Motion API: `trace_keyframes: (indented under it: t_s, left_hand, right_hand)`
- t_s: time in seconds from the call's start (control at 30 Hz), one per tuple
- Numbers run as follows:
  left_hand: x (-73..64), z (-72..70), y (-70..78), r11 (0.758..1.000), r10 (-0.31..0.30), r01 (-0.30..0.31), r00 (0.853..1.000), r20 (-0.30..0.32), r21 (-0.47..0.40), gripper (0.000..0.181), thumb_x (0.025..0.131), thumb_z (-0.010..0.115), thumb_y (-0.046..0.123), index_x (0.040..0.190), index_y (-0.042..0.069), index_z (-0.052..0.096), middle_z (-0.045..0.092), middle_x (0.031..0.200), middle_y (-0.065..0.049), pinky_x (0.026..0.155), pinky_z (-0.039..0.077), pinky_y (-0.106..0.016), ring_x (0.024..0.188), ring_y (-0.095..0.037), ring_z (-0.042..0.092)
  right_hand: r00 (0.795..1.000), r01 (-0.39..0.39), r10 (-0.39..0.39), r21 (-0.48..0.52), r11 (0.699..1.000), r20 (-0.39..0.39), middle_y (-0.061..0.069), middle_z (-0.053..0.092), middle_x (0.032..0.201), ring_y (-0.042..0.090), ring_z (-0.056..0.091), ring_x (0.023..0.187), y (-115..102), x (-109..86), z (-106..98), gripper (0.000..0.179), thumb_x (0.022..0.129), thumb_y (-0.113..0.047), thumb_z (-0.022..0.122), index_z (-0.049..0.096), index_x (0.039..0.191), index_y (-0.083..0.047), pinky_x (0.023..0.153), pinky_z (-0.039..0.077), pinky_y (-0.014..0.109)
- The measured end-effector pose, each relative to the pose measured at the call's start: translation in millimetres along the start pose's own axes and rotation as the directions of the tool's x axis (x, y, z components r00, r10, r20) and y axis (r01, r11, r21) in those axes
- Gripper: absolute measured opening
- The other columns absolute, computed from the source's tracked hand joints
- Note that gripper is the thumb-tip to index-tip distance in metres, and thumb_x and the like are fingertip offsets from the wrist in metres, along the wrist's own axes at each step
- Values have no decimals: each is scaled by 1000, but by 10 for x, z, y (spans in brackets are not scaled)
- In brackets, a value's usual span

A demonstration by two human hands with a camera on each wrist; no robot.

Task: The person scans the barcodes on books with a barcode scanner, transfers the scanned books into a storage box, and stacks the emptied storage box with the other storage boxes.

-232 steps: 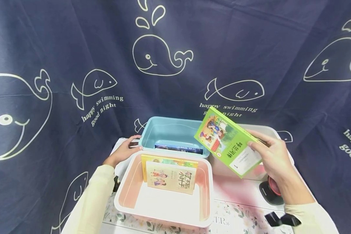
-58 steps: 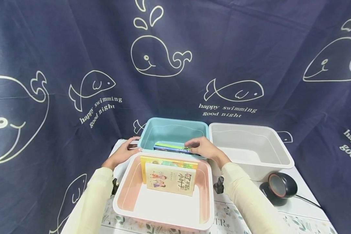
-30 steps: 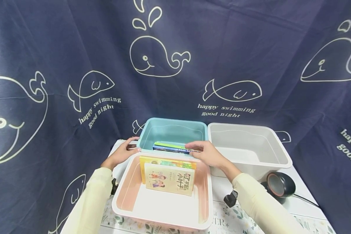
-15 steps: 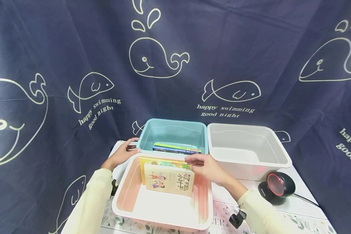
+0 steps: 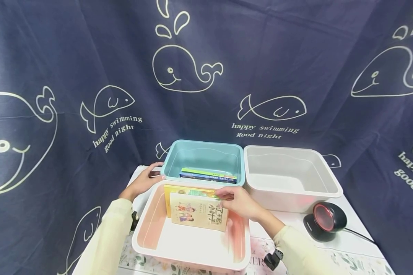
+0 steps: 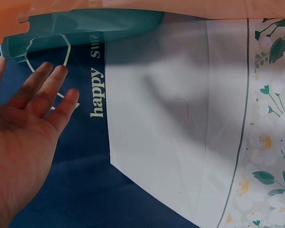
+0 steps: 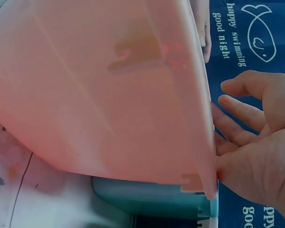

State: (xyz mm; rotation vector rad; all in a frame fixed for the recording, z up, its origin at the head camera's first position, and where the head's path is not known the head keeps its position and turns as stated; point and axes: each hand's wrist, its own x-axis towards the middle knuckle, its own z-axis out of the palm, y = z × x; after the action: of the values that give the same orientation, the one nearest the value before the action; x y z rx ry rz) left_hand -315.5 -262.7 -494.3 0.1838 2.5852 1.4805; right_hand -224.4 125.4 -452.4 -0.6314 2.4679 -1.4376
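In the head view, my right hand (image 5: 242,204) reaches over the top right corner of a beige paperback book (image 5: 196,214). Its fingertips overlap the top edge of a yellow book (image 5: 186,190) just behind. Both books stand upright in the pink bin (image 5: 149,229). From the right wrist, thumb and index finger show slightly apart above the bin's rim, while the bin wall hides the books. My left hand (image 5: 144,183) stays at the left end of the teal bin (image 5: 206,152), fingers loosely spread. Inside that bin stand a green book (image 5: 210,172) and a dark blue book (image 5: 206,177).
A grey-white bin (image 5: 282,164) stands right of the teal one. Near the table's right edge sits a black round device (image 5: 330,217) with a red ring and a cable. A navy curtain (image 5: 206,110) with whale drawings hangs close behind the bins.
The green book, earlier in my right hand, now stands in the teal bin. My right hand has come forward from there to the books in the pink bin. My left hand has barely moved.
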Motion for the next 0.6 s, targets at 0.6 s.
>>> trace_keyframes:
  t_s: [0.6]
  left_hand:
    - [-8,-2,25,1000,-18,18,1000,3,2,65,101,68,25,158,20,38,47,156,-24,114,47,-58,143,-44,50]
  right_hand:
    - [999,-42,41,41,998,21,24,75,118,38,72,113,-45,49,37,37,85,0,71,70,122,8,98,60,45]
